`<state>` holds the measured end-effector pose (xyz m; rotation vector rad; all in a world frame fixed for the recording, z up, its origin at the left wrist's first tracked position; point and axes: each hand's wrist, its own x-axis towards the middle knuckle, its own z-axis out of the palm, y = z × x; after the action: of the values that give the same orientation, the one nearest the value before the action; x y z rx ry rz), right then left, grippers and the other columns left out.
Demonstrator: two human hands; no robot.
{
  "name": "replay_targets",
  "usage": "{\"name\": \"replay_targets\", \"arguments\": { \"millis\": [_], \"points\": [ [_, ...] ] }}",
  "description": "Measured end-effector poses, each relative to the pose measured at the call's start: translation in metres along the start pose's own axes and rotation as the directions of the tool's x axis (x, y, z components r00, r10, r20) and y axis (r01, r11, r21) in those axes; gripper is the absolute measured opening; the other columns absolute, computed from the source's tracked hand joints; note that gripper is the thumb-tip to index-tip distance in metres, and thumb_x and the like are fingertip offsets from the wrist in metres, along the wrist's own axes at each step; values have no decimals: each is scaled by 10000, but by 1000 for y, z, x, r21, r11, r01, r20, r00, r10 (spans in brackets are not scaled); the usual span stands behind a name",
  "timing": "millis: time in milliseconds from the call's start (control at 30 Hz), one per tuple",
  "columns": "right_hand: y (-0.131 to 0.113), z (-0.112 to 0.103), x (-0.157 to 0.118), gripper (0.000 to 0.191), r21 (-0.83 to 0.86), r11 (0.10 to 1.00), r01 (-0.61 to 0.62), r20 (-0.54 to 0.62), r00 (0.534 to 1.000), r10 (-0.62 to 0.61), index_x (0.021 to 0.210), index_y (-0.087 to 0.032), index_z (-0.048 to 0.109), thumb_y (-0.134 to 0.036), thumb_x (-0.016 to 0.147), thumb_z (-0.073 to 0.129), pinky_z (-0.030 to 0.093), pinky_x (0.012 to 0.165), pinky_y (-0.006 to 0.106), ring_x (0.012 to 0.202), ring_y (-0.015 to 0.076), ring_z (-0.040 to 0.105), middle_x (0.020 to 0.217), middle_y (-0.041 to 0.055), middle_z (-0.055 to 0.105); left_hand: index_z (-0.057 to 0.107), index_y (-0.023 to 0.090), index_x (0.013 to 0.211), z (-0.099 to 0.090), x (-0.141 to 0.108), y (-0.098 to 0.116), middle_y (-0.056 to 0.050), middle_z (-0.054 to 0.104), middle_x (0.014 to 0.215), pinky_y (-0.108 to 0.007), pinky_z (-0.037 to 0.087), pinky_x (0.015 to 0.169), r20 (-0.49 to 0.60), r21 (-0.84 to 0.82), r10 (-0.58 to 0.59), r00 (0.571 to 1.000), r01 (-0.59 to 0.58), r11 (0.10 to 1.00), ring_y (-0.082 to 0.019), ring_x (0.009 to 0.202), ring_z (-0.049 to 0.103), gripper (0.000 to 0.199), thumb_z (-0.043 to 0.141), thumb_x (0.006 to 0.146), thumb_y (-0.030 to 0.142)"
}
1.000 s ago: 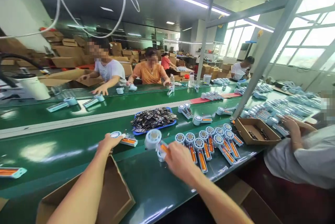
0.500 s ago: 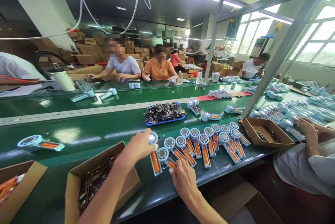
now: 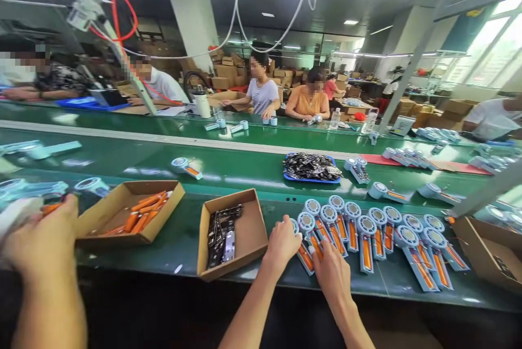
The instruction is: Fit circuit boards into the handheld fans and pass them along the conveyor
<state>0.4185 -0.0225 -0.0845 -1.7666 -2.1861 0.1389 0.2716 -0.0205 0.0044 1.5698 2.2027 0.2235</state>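
Observation:
My left hand (image 3: 283, 244) is closed around the round head of a light-blue handheld fan casing (image 3: 305, 258) with an orange battery in its handle, at the left end of a cluster of such casings. Beside it, my right hand (image 3: 332, 268) has its thumb and fingers closed on the handle of the neighbouring fan casing (image 3: 306, 222); its fingers partly cover that handle. Several more fan casings (image 3: 366, 240) with orange batteries lie close together to the right.
Left of my hands stands a cardboard box (image 3: 255, 229) of dark metal-like parts, then a box (image 3: 171, 210) of orange batteries. A co-worker's hand (image 3: 41, 240) is at far left. Beyond lies a blue tray (image 3: 312, 179) of black pieces. A grey post (image 3: 489, 186) slants at right.
The view has turned left, bringing the battery box and a co-worker's hand further into sight. My left hand has brought its fan casing closer to the cluster. My right hand stays on its casing.

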Motion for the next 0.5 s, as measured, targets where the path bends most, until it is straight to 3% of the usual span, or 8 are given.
{"name": "replay_targets", "arguments": {
  "millis": [67, 133, 200, 267, 367, 500],
  "points": [
    [4, 5, -3, 242, 4, 999, 32, -68, 997, -31, 1173, -179, 576, -198, 956, 469, 533, 712, 317, 947, 268, 722, 1045, 123, 723, 428, 19, 1452, 0, 0, 2, -330, 554, 1413, -329, 481, 908, -32, -15, -4, 999, 4, 1000, -334, 1178, 677, 580, 518, 904, 187],
    [7, 7, -9, 314, 23, 994, 104, -164, 982, -98, 1262, -174, 531, -209, 969, 423, 549, 745, 360, 949, 285, 706, 1055, 138, 702, 382, 66, 1506, -8, -6, -3, -311, 467, 1508, -318, 470, 927, -65, -19, 5, 998, -6, 1000, -317, 1213, 659, 603, 498, 932, 207],
    [10, 4, -16, 324, 53, 979, 197, -260, 949, -177, 1290, -188, 508, -243, 992, 395, 554, 791, 401, 977, 297, 679, 1085, 145, 672, 467, 159, 1468, -25, -15, -19, -212, 568, 1461, -298, 463, 938, -101, -9, 14, 995, -15, 1000, -275, 1233, 649, 498, 422, 981, 252],
    [8, -1, -22, 302, 82, 955, 284, -322, 915, -244, 1281, -211, 511, -272, 1006, 403, 553, 822, 415, 1002, 295, 652, 1108, 140, 641, 645, 185, 1268, -45, -21, -45, -178, 743, 1193, -345, 496, 873, -122, 27, -51, 991, 55, 998, -292, 1095, 717, 445, 288, 1019, 279],
    [0, -4, -26, 244, 56, 930, 364, -312, 891, -330, 1209, -210, 545, -264, 976, 495, 557, 766, 409, 904, 282, 637, 1036, 122, 624, 742, 103, 1024, -61, -20, -86, -269, 757, 1053, -462, 516, 829, -131, 126, -209, 969, 225, 966, -392, 1022, 729, 469, 311, 994, 287],
    [-13, -5, -26, 249, -49, 936, 347, -200, 915, -350, 1076, -195, 579, -90, 850, 580, 549, 674, 401, 764, 259, 609, 947, 96, 614, 772, 106, 883, -50, -12, -116, -269, 775, 960, -463, 539, 774, -53, 211, -246, 968, 251, 945, -415, 956, 743, 259, 550, 836, 232]
  ]
}}
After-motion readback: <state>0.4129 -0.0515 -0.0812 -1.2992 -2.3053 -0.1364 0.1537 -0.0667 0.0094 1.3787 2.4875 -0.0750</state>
